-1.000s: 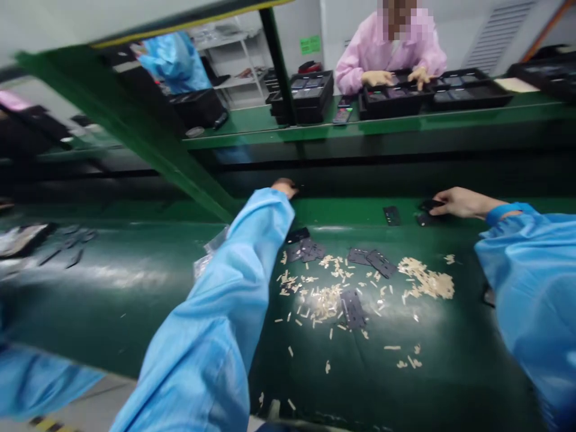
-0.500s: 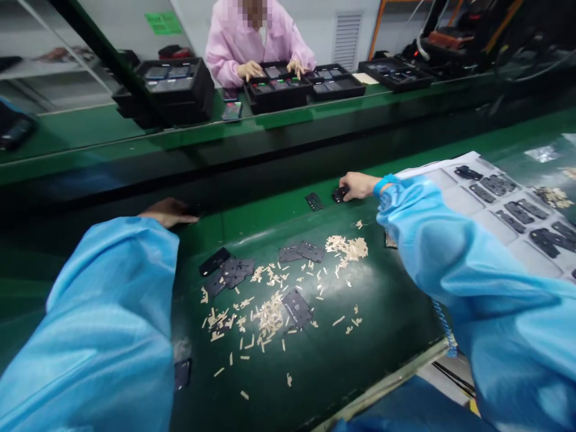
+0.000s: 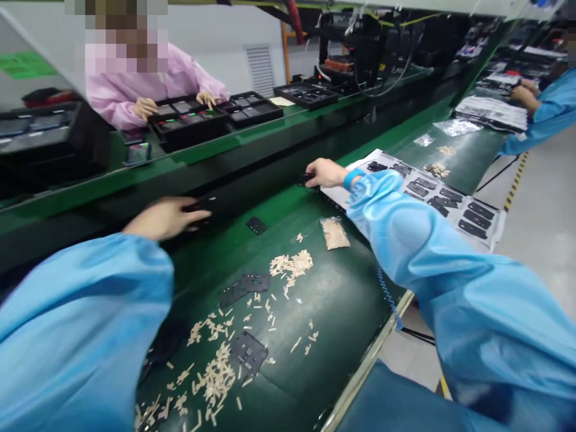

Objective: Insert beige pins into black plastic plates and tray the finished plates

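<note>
Green tabletop (image 3: 324, 318) runs diagonally away to the upper right, below a dark vertical wall; beyond that wall, a co-worker in a pink coat (image 3: 180, 72) has both hands at a black tray (image 3: 191, 135). Right hand (image 3: 327, 173): fingers brought together on a small dark part (image 3: 307, 179), which is held at the tabletop's far edge, just beside the near left corner of a white tray (image 3: 495, 231). One end of this part projects leftward from the fingertips; its full long axis is hidden by the grip. Left hand (image 3: 164, 217): raised before the dark wall, fingers extended to the right, slightly apart; a dark item may lie between them, but blur and the dark ground prevent confirmation. Between the hands, one loose dark plate (image 3: 256, 225) lies flat, long axis slanting from upper left to lower right. Nearer, two overlapping plates (image 3: 245, 289) lie with long axes roughly across the view, the left one more slanted; another plate (image 3: 249, 353) rests beside scattered cream strips (image 3: 218, 375). A second cream heap (image 3: 292, 264) lies near a clear bag (image 3: 334, 234) of cream material. Dark parts (image 3: 477, 211) occupy the white tray in rows.
</note>
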### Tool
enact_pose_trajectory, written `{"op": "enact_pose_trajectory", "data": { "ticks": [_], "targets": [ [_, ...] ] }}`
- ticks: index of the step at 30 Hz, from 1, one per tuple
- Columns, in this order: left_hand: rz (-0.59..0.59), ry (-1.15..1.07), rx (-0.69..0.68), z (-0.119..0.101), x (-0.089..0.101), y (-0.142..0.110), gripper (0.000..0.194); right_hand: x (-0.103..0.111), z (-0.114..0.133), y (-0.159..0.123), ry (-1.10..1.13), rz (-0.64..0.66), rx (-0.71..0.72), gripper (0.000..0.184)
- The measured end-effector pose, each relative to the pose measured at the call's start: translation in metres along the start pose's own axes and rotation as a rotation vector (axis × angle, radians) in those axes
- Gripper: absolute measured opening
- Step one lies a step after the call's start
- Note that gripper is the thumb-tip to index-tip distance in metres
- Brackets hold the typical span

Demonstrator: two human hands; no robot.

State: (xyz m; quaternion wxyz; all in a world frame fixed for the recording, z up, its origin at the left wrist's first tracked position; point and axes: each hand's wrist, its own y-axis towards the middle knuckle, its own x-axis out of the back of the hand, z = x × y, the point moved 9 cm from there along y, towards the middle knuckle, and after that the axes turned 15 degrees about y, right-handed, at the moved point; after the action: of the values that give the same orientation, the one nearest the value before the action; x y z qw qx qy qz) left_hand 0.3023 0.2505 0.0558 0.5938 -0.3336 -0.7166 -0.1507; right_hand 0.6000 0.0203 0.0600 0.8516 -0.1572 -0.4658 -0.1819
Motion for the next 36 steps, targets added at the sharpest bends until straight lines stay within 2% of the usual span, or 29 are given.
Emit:
{"op": "enact_pose_trajectory", "data": {
  "ticks": [1,2,4,6,9,12,15,17,19,20,23,25,26,29,31,33,36],
  "targets": [
    [0.043,-0.030,-0.163,-0.054,-0.010,0.004,0.036,0.020,-0.020,-0.009,-0.010,-0.042,-0.048,0.027],
    [0.090,-0.055,-0.240,-0.100,-0.021,0.008,0.034,0.038,-0.041,-0.019,-0.021,-0.083,-0.097,0.028],
    [0.122,-0.091,-0.327,-0.183,-0.038,0.013,0.025,0.063,-0.078,-0.040,-0.034,-0.146,-0.178,0.030],
    [0.126,-0.212,-0.372,-0.251,-0.054,0.017,0.016,0.075,-0.108,-0.060,-0.046,-0.202,-0.244,0.032],
    [0.132,-0.286,-0.375,-0.322,-0.079,0.025,0.009,0.081,-0.136,-0.087,-0.074,-0.298,-0.299,0.041],
    [0.109,-0.263,-0.342,-0.361,-0.099,0.034,0.008,0.081,-0.147,-0.111,-0.094,-0.344,-0.302,0.047],
    [0.084,-0.196,-0.314,-0.380,-0.111,0.041,0.012,0.072,-0.147,-0.130,-0.093,-0.294,-0.279,0.053],
    [0.059,-0.147,-0.298,-0.382,-0.112,0.045,0.016,0.064,-0.144,-0.142,-0.090,-0.252,-0.269,0.068],
    [0.026,-0.117,-0.293,-0.380,-0.108,0.048,0.020,0.056,-0.131,-0.156,-0.100,-0.242,-0.221,0.079],
    [0.013,-0.115,-0.298,-0.378,-0.105,0.048,0.021,0.053,-0.120,-0.163,-0.112,-0.258,-0.167,0.078],
    [0.010,-0.147,-0.331,-0.370,-0.101,0.044,0.028,0.040,-0.074,-0.186,-0.092,-0.313,0.011,0.055],
    [0.034,-0.177,-0.350,-0.367,-0.105,0.035,0.030,0.020,-0.040,-0.199,-0.036,-0.234,0.098,0.029],
    [0.050,-0.190,-0.358,-0.367,-0.110,0.029,0.029,0.007,-0.022,-0.204,0.000,-0.162,0.139,0.022],
    [0.081,-0.226,-0.360,-0.371,-0.127,0.011,0.026,-0.032,0.034,-0.218,0.086,0.039,0.298,0.023],
    [0.086,-0.256,-0.355,-0.371,-0.135,0.001,0.030,-0.051,0.061,-0.223,0.098,0.114,0.372,0.022],
    [0.066,-0.282,-0.372,-0.366,-0.133,-0.010,0.038,-0.060,0.072,-0.223,0.081,0.093,0.383,0.023],
    [0.053,-0.319,-0.444,-0.340,-0.114,-0.032,0.042,-0.066,0.068,-0.220,0.022,0.017,0.304,0.026]
  ]
}}
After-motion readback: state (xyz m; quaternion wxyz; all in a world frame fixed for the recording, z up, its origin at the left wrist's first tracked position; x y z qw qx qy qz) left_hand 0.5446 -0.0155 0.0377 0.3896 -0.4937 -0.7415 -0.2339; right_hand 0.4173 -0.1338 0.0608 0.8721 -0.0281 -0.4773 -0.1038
